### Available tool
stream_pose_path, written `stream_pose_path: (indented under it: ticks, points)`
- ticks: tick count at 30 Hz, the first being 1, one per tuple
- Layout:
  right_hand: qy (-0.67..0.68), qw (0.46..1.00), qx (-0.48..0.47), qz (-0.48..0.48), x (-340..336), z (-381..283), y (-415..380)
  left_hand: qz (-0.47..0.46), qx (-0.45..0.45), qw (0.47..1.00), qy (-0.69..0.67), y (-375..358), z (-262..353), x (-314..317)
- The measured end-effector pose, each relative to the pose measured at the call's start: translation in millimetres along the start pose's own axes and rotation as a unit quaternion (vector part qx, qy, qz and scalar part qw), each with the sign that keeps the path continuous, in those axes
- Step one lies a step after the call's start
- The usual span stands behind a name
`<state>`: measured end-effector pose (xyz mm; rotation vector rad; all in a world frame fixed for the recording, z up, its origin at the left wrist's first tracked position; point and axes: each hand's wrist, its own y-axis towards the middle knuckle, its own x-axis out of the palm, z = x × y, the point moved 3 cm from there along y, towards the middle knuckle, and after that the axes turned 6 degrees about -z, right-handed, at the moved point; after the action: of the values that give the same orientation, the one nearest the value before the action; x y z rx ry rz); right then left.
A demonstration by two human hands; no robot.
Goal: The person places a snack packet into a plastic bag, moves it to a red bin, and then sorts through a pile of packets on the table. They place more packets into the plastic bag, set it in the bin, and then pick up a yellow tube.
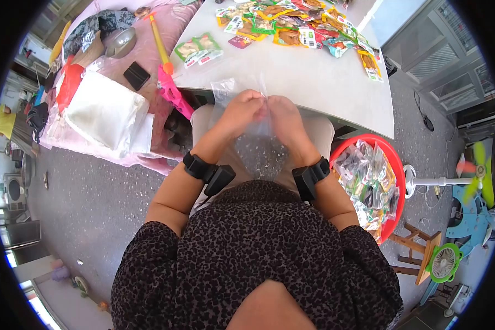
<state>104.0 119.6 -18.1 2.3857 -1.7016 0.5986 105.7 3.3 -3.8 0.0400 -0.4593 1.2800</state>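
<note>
A clear plastic bag (224,90) hangs over my lap at the table's near edge. My left hand (243,114) pinches its edge between thumb and fingers. Close beside it, my right hand (286,121) is also closed on the bag, the fingertips of both hands almost touching. The bag looks thin and see-through, and I see nothing inside it. Beyond my hands, a small group of snack packets (197,48) lies on the white table (247,67). A larger heap of colourful packets (289,36) covers the table's far side.
A red tub (400,190) full of filled clear bags (368,181) stands to my right. On the pink-covered surface at left lie a stack of white plastic sheets or bags (107,113), a dark flat object (136,76) and a metal bowl (121,43). A fan (481,170) stands far right.
</note>
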Motion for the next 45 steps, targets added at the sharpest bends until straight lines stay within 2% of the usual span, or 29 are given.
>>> stream_pose_path:
  ticks: [3, 6, 9, 12, 15, 18, 21, 24, 27, 30, 33, 39, 40, 43, 45]
  points:
    - [0.000, 1.000, 0.011, -0.001, 4, -6, -4, -0.013, 0.018, 0.999, 0.035, -1, 1, -1]
    - [-0.012, 1.000, 0.029, 0.002, 9, -9, -7, 0.012, 0.006, 0.999, 0.050, -4, 4, 1]
    - [-0.031, 0.998, 0.006, -0.055, 3, 0, 1, 0.009, 0.017, 0.996, 0.082, -7, 7, 3]
    - [-0.062, 0.994, 0.034, -0.085, 3, -3, 1, 0.022, 0.025, 0.996, 0.084, -8, 5, 2]
    - [-0.080, 0.995, 0.057, -0.018, 8, -11, -4, 0.039, 0.111, 0.962, 0.246, -5, 2, -7]
    - [-0.054, 0.996, 0.046, -0.049, 12, -9, -4, 0.078, 0.156, 0.895, 0.410, -16, 14, 3]
    - [-0.067, 0.996, 0.061, -0.020, 10, -9, -4, 0.062, 0.116, 0.899, 0.418, -17, 14, 3]
    - [-0.048, 0.997, 0.053, -0.004, 10, -10, -4, 0.097, 0.110, 0.921, 0.361, -18, 12, -1]
    - [0.031, 0.999, 0.025, 0.033, 6, -8, 2, 0.193, 0.237, 0.842, 0.445, -25, 27, -2]
    - [0.049, 0.998, -0.003, 0.037, 14, -18, 4, 0.191, 0.374, 0.739, 0.527, -34, 45, 12]
    - [0.030, 0.999, -0.033, 0.005, 21, -20, 10, 0.194, 0.411, 0.660, 0.598, -31, 40, 25]
    - [0.107, 0.994, -0.025, 0.000, 22, -20, 27, 0.178, 0.377, 0.612, 0.672, -27, 59, 14]
    - [0.103, 0.994, -0.030, 0.013, 20, -25, 31, 0.190, 0.393, 0.573, 0.694, -26, 67, 13]
    - [0.087, 0.994, -0.052, 0.041, 14, -38, 46, 0.187, 0.437, 0.508, 0.719, -22, 90, 21]
    - [0.071, 0.993, -0.078, 0.046, 7, -39, 59, 0.167, 0.439, 0.500, 0.727, -11, 90, 26]
